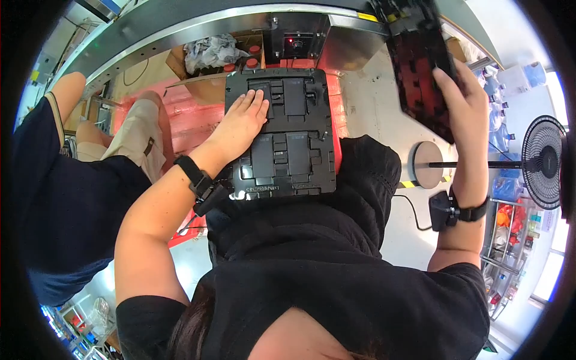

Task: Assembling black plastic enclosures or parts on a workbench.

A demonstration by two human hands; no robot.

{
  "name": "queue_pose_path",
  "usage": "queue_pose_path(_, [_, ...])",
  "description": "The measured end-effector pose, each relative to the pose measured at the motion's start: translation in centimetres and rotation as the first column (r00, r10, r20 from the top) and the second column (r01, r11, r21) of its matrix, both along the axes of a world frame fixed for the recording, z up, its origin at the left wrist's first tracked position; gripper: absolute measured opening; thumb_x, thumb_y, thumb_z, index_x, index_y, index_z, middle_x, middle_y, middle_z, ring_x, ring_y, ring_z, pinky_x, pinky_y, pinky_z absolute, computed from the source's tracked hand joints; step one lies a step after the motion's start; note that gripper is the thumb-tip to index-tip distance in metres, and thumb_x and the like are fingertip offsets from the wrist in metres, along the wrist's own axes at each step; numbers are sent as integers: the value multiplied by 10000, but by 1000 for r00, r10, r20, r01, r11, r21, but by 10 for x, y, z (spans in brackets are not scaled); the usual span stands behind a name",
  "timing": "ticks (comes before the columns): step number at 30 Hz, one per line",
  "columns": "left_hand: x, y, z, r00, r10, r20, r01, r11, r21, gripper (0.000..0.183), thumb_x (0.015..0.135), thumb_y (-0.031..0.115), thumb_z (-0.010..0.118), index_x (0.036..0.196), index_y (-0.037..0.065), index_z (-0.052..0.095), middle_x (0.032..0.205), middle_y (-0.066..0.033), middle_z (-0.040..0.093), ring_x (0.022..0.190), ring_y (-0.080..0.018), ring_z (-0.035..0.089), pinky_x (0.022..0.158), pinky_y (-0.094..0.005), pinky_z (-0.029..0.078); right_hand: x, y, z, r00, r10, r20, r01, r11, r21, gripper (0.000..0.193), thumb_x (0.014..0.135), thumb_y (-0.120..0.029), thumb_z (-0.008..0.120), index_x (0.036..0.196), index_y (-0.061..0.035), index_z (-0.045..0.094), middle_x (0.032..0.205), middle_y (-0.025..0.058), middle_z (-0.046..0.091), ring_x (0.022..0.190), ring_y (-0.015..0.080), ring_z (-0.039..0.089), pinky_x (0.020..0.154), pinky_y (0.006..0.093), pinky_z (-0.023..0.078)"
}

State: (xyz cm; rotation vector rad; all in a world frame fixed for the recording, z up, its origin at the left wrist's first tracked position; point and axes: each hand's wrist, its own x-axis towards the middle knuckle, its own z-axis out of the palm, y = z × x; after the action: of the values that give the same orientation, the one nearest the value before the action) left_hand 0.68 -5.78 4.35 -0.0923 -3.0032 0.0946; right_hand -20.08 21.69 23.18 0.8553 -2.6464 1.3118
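Note:
On my lap lies a black moulded plastic tray [291, 124] with flat black rectangular pieces in its recesses. My left hand [247, 112] rests on its upper left part, fingers stretched out flat over one of those pieces. Up at the right, my right hand [465, 99] grips the edge of a second black plastic tray [420, 72], with the thumb on its face. That tray is held tilted and steep, beside the metal bench, and its surface reflects red. Whether it holds any pieces I cannot tell.
A metal conveyor bench [198, 51] with a small control box [295, 45] runs across the front. Beneath it sits an open cardboard box [207, 87]. A co-worker in dark clothing [78, 192] sits close at my left. At the right stands a black fan [543, 157].

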Motion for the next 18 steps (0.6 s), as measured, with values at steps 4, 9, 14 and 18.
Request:
queue_pose_path(4, [6, 4, -2, 1000, 5, -29, -3, 996, 84, 429, 915, 144, 518, 1297, -37, 446, 1415, -212, 381, 1316, -347, 370, 1089, -445, 306, 23, 41, -1, 956, 44, 290, 55, 945, -324, 277, 887, -153, 606, 1081, 45, 605, 885, 30, 639, 748, 74, 581, 686, 204, 455])
queue_pose_path(9, [3, 6, -8, 993, 104, -46, -95, 981, 167, 420, 892, 77, 477, 1304, -4, 454, 1433, -182, 373, 1349, -317, 329, 1110, -464, 259, 40, 80, -18, 895, 20, 446, 151, 926, -346, 204, 890, -154, 602, 1005, 12, 619, 845, 9, 623, 720, 54, 564, 645, 193, 434])
queue_pose_path(14, [0, 23, 2, 974, 225, -41, -221, 972, 83, 438, 846, 38, 494, 1284, 33, 491, 1424, -173, 387, 1353, -294, 330, 1104, -493, 256, 54, 107, -41, 888, -20, 460, 176, 939, -297, 188, 885, -143, 609, 997, 9, 616, 852, 7, 619, 727, 42, 548, 649, 192, 423])
queue_pose_path(18, [-7, 53, 25, 962, 119, -248, -56, 968, 246, 321, 804, 72, 602, 1123, 43, 589, 1236, -132, 541, 1188, -307, 493, 978, -464, 384, 64, 128, -48, 873, -48, 485, 193, 948, -252, 178, 885, -144, 609, 990, -1, 621, 848, 1, 619, 703, 41, 549, 627, 189, 423])
